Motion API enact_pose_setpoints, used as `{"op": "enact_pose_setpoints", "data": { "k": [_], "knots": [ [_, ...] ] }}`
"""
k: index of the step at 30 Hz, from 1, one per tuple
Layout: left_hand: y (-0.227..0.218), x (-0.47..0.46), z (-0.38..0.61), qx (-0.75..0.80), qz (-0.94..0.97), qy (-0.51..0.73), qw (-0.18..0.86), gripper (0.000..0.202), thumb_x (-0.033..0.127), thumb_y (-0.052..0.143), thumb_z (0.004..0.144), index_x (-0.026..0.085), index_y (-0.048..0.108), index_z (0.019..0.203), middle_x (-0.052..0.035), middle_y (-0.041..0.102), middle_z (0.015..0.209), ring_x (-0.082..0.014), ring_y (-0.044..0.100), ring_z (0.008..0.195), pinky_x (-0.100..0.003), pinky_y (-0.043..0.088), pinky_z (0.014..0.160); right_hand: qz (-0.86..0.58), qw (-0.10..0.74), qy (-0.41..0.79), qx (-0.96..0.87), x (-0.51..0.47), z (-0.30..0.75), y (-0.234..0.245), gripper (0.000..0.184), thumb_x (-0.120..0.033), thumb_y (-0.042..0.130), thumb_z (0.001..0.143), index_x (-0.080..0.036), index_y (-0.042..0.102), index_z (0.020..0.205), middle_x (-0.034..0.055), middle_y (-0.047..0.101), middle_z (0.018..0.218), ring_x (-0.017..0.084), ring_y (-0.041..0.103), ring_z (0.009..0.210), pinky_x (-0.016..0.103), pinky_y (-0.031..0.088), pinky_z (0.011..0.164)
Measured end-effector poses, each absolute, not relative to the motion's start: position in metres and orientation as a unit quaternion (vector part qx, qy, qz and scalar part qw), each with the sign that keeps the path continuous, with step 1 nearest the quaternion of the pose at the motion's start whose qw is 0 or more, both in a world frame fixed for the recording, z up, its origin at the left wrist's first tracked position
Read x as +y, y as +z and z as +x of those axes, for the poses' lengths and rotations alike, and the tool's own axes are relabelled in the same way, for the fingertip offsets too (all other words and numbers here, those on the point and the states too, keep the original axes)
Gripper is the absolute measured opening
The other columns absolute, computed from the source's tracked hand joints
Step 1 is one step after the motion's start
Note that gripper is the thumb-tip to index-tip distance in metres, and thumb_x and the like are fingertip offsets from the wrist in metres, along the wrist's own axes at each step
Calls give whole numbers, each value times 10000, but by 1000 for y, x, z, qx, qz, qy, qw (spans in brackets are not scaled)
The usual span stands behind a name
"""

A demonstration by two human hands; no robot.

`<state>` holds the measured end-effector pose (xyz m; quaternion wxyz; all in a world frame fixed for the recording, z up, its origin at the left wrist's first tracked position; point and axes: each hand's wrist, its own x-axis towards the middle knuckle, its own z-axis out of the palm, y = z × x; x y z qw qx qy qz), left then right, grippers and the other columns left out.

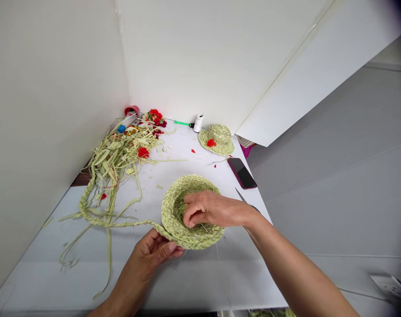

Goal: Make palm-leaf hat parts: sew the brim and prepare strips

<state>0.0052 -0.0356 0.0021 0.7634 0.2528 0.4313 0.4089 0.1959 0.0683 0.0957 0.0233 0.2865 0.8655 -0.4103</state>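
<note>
A small woven hat of pale green braided leaf (177, 207) lies crown down on the white table (194, 273). My left hand (156, 251) grips its near rim from below, where a long braid (98, 218) joins it. My right hand (207, 209) reaches into the bowl of the hat, fingers pinched together on a thin needle with thread trailing below it.
A heap of loose leaf strips (117, 154) with red flowers (142, 152) fills the left back. A finished little hat with a red flower (217, 138), a white thread spool (198, 123), a phone (242, 172) and scissors (242, 196) lie right. White walls enclose the corner.
</note>
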Motion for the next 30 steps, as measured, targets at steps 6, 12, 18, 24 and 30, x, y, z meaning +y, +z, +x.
{"op": "enact_pose_setpoints", "data": {
  "k": [6, 12, 18, 24, 30],
  "knots": [
    [3, -36, 5, 425, 255, 409, 766, 389, 354, 824, 654, 181, 710, 983, -54, 735, 912, -191, 682, 810, -312, 559, 788, 250, 20, -453, 856, 76, 195, 88, 81, -138, 644, 860, -160, 703, 811, -35, 446, 749, 72, 463, 641, 198, 340, 612],
    [2, -35, 6, 416, 266, 408, 768, 350, 347, 798, 694, 196, 718, 999, -53, 737, 923, -188, 679, 823, -314, 556, 799, 224, 13, -532, 817, 86, 195, 73, 77, -215, 690, 836, -143, 717, 826, -31, 483, 753, 73, 498, 667, 190, 370, 633],
    [-1, -36, 7, 403, 259, 407, 778, 344, 338, 808, 687, 199, 724, 990, -58, 743, 946, -192, 685, 832, -311, 558, 793, 270, -11, -566, 779, 80, 195, 75, 122, -238, 690, 824, -147, 689, 906, 4, 595, 850, 101, 561, 731, 198, 426, 663],
    [2, -41, 16, 405, 249, 415, 776, 336, 329, 815, 679, 207, 730, 980, -53, 750, 949, -195, 692, 826, -313, 557, 793, 299, -46, -498, 813, 60, 200, 82, 85, -118, 642, 829, -159, 680, 893, 11, 626, 903, 104, 571, 768, 202, 420, 686],
    [2, -42, 19, 420, 250, 418, 766, 312, 323, 820, 671, 198, 736, 944, -52, 756, 924, -194, 693, 810, -312, 556, 791, 306, -67, -511, 801, 49, 202, 84, 75, -106, 627, 843, -151, 680, 871, 11, 617, 895, 94, 569, 752, 195, 427, 683]
  ]
}}
